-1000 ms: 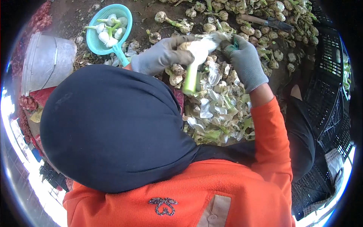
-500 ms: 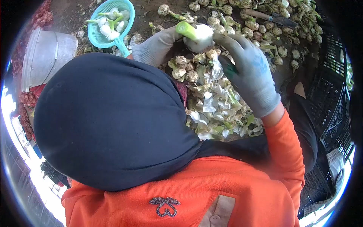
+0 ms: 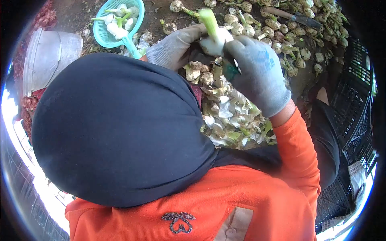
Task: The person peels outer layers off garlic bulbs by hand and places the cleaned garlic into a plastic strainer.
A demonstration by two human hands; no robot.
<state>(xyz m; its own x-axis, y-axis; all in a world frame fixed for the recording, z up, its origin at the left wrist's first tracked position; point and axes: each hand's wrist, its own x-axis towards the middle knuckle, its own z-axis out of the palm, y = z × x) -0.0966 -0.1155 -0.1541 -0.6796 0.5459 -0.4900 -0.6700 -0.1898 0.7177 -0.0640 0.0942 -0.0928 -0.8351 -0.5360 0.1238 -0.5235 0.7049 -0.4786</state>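
A white garlic bulb (image 3: 215, 43) with a cut green stem pointing up and away sits between my gloved hands. My left hand (image 3: 175, 47) grips it from the left with fingers curled round it. My right hand (image 3: 257, 70), closed, presses against its right side; something green and a small shiny edge show below the fingers, too little to identify. Under the hands lie several unpeeled bulbs (image 3: 206, 78) and a heap of loose peelings (image 3: 237, 116). Clean white bulbs (image 3: 116, 28) rest in a turquoise strainer (image 3: 140, 20) at the upper left.
A whitish bucket (image 3: 50, 60) stands at the left, near red net sacks (image 3: 40, 18). Many unpeeled bulbs (image 3: 273, 24) cover the ground at the upper right, with a wooden-handled tool (image 3: 281, 13) among them. Black crates (image 3: 354, 96) line the right side.
The bulb has turned from stem pointing down to stem pointing up. My right hand has come down and in against the bulb, and the papery skin it pulled outward is no longer seen there.
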